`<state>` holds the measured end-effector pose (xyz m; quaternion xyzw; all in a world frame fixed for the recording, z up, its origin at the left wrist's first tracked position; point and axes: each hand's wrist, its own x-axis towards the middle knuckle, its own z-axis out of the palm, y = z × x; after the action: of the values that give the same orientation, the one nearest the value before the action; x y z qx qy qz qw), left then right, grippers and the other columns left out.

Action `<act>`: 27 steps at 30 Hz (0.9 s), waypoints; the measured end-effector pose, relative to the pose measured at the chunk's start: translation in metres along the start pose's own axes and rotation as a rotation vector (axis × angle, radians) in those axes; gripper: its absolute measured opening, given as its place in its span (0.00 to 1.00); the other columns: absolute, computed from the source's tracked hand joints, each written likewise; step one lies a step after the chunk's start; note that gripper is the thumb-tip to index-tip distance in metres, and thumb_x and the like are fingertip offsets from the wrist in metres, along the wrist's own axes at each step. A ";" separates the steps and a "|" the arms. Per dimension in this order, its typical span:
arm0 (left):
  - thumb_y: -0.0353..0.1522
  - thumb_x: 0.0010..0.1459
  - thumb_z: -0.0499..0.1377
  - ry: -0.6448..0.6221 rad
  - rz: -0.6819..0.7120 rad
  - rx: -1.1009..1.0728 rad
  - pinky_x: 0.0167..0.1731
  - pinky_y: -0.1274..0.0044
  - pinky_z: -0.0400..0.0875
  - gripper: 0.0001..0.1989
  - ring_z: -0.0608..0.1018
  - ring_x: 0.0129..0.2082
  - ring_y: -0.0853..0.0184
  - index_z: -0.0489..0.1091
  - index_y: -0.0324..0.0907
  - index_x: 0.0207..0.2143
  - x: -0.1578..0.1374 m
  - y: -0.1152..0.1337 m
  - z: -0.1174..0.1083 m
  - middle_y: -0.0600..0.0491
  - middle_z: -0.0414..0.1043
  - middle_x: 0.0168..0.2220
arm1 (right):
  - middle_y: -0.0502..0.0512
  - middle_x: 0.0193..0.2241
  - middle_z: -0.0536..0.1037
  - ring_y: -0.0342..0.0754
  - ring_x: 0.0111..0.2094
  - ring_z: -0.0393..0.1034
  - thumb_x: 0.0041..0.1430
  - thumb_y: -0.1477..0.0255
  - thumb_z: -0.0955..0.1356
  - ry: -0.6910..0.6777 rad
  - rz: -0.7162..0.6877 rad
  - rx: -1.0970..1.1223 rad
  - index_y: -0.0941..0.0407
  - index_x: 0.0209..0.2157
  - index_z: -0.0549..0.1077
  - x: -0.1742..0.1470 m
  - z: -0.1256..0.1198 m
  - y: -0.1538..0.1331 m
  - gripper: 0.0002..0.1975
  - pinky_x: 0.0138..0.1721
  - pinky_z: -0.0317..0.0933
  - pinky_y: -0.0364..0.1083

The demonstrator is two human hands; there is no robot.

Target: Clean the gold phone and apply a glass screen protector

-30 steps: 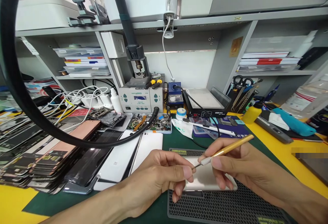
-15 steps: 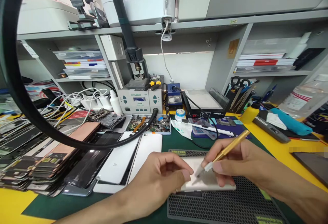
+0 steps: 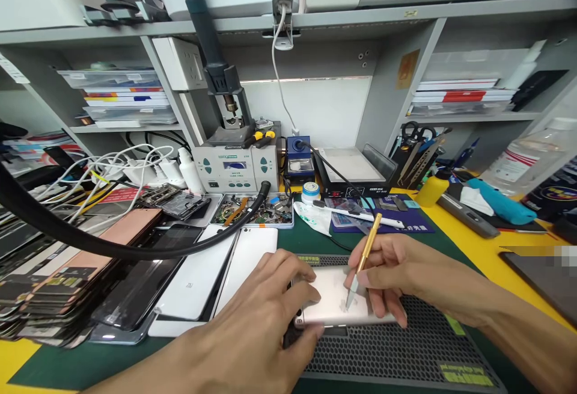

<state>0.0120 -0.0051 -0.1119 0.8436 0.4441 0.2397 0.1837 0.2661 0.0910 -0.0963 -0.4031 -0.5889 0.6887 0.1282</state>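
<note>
A pale gold phone lies face down on a grey honeycomb mat. My left hand grips its left end, with fingertips on the back cover and the thumb at the near edge. In my right hand is a craft knife with a gold handle, pinched like a pen and tilted. The blade's tip meets the back cover near its middle, at a small greyish mark. My right hand's lower fingers hang over the phone's right end and hide part of it.
White phones and a stack of phone parts lie to the left. A black hose arcs above them from the hot air station. Behind the mat are a parts tray, a small jar and a white brush.
My left hand has moved from the phone's middle to its left end and now grips it. The craft knife stands more upright, its tip on the cover. The whole view has shifted slightly.
</note>
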 end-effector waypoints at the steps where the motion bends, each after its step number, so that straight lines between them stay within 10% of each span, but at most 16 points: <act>1: 0.31 0.64 0.60 -0.018 -0.004 0.013 0.55 0.64 0.68 0.07 0.68 0.55 0.58 0.70 0.44 0.45 0.000 0.001 0.000 0.49 0.66 0.53 | 0.51 0.20 0.78 0.42 0.19 0.68 0.61 0.71 0.72 0.011 -0.003 -0.012 0.58 0.39 0.73 0.000 0.000 0.000 0.07 0.18 0.64 0.39; 27: 0.31 0.68 0.58 -0.100 0.015 0.041 0.57 0.62 0.68 0.07 0.66 0.57 0.57 0.70 0.44 0.48 -0.001 0.002 -0.003 0.48 0.66 0.53 | 0.48 0.16 0.74 0.40 0.15 0.64 0.54 0.72 0.74 0.117 0.040 0.009 0.57 0.35 0.70 0.002 0.003 -0.005 0.09 0.13 0.62 0.37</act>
<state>0.0112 -0.0067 -0.1085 0.8613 0.4329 0.1894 0.1868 0.2612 0.0912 -0.0927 -0.4537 -0.5694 0.6689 0.1503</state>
